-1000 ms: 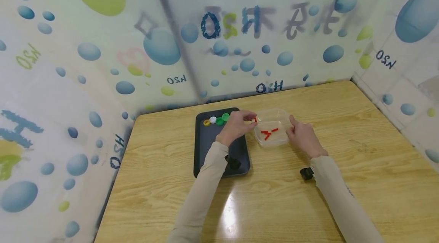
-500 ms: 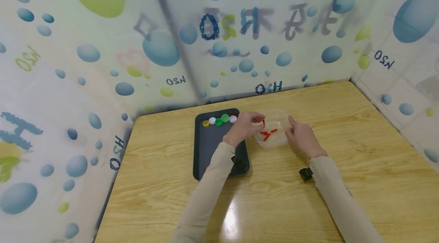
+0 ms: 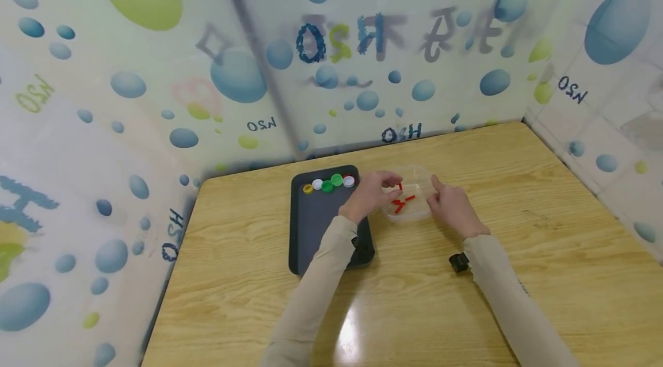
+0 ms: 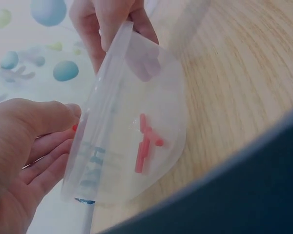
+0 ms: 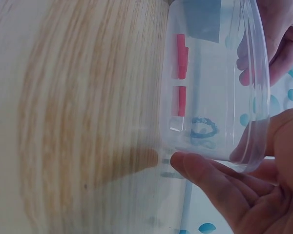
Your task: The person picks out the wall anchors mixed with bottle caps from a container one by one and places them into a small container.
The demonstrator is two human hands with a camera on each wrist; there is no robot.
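Observation:
My left hand (image 3: 369, 195) pinches a small red stick (image 3: 400, 186) between thumb and fingertips. It is over the left part of a clear plastic container (image 3: 418, 176); in the left wrist view, only a bit of the stick shows past the thumb. Several short red sticks (image 4: 145, 144) lie on the container's floor. With thumb and fingers, my right hand (image 3: 454, 209) grips the right wall of the container at its rim (image 5: 258, 126). The container stands upright on the wooden table.
Left of the container lies a dark tray (image 3: 314, 223), partly under the left forearm. Along its far end are a yellow cap (image 3: 308, 189), white caps (image 3: 349, 182), green caps (image 3: 327, 186) and something red partly hidden. A patterned wall (image 3: 331, 114) borders the table (image 3: 233, 252).
My left hand has moved right, from the container's left edge to over its inside, with the red stick still pinched. A white cap in the tray has come into sight. My right hand keeps its grip.

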